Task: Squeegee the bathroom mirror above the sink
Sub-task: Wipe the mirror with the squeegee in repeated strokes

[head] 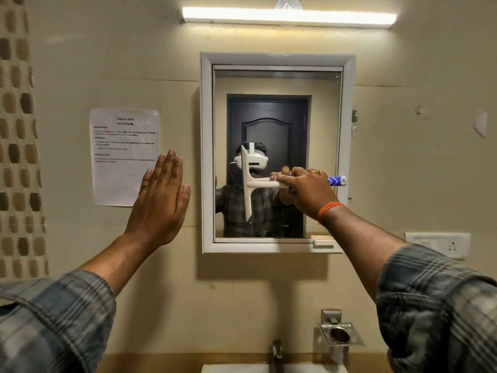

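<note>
The right hand point(306, 189) holds the squeegee point(248, 184) by its handle, blade standing up against the mirror point(320, 125). The left hand point(161, 195) lies flat on the wall. If the blade tips, it could leave streaks.

A small bathroom: ahead of the raised right hand point(309, 193) hangs a white-framed mirror point(277, 246), lit by a tube light point(289, 17) above. Below the hand sit a tap point(277, 349), a washbasin's rim point(242, 368) and a steel soap holder point(340, 333); mosaic tiles point(18, 146) line the far left.
</note>
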